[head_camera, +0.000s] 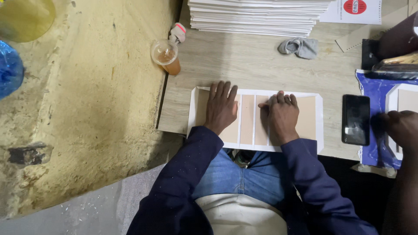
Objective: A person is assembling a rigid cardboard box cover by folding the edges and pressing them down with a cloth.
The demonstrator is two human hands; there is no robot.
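Pressing down with both hands on a white sheet with tan board panels, laid flat at the near edge of the wooden worktop. Left hand lies flat, fingers spread, palm weighting the left panel so the piece can't slide. Right hand has fingers curled together, knuckles up, bearing on the seam between the middle and right panels; no pinch, nothing gripped.

Stack of white sheets sits at the far edge, within reach. Grey rag lies near it. Plastic cup of brown liquid stands at the left edge. Black phone lies just right. Another person's hand rests on a blue sheet.
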